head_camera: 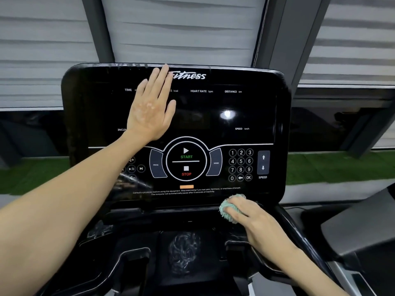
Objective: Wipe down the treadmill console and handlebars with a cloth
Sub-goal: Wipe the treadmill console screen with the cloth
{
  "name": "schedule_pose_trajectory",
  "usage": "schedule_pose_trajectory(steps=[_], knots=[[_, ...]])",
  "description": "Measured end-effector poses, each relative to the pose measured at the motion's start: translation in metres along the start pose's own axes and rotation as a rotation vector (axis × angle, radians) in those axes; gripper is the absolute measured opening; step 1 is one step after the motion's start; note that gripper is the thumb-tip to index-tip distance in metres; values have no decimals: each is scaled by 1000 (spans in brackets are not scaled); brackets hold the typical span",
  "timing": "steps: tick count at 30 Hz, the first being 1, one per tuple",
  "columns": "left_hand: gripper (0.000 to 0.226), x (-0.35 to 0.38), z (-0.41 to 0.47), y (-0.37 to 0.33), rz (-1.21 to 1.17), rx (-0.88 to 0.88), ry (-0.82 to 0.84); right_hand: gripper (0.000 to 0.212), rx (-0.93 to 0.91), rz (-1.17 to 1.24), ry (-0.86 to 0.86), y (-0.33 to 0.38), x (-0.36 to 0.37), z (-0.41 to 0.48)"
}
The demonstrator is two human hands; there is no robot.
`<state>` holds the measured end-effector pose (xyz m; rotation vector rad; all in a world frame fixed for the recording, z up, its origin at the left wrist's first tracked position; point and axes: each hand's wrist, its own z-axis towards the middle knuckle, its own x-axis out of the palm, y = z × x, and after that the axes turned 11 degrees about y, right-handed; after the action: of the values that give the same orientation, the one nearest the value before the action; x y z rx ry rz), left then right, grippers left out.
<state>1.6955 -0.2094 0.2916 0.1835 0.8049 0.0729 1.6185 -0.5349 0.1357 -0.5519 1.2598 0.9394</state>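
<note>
Gripping the bunched teal cloth at the console's lower right edge, the right hand has the panel stretching up-left of its curled fingers, where the left hand presses flat, straight-fingered.

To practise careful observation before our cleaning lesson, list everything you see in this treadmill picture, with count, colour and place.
Glossy black treadmill console: one, black, centre.
Round START/STOP control: one, white-ringed, console's lower middle.
White number keypad: one, white, right of that control.
Grey SPEED arrow button: one, grey, right of keypad.
Fluffy green cloth: one, green, console's lower right edge.
Curved black handlebars: two, black, below console.
Striped grey blinds: several, grey, behind console.
Left hand: one, flat on screen.
Right hand: one, gripping the cloth.
</note>
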Motion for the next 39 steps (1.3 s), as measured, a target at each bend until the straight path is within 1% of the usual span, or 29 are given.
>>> schedule_pose_trajectory(steps=[1, 3, 6, 8, 11, 14, 18, 23, 25, 27, 30, 34, 39], knots=[[59, 0, 0, 0, 5, 0, -1, 66, 13, 9, -5, -4, 1, 0], [59, 1, 0, 0, 11, -2, 0, 60, 96, 18, -17, -15, 0, -5], [59, 2, -1, 0, 11, -6, 1, 67, 270, -17, -63, -23, -4, -18], [59, 1, 0, -1, 5, -6, 0, 66, 301, -39, -52, -20, -10, -20], [59, 1, 0, -2, 3, -7, 0, 53, 248, 0, -12, -7, -11, -7], [59, 1, 0, -1, -5, -1, 1, 49, 181, -6, 49, 16, 3, 18], [60, 1, 1, 1, -21, 11, 0, 43, 72, 35, 16, 63, 28, 53], [60, 3, 0, 2, -34, 19, 20, 50, -93, 78, -21, 124, 54, 111], [59, 3, 0, 3, -44, 19, 23, 49, -103, 96, -16, 138, 63, 124], [59, 3, 0, 3, -54, 23, 27, 52, -79, 110, -15, 136, 67, 120], [59, 3, 0, 3, -70, 30, 29, 61, -16, 58, -5, 115, 59, 97], [59, 3, -1, 4, -88, 36, 28, 58, 117, -5, -36, 77, 33, 62], [60, 2, -1, 5, -98, 49, 51, 66, 280, -121, 44, 46, 3, 30]])
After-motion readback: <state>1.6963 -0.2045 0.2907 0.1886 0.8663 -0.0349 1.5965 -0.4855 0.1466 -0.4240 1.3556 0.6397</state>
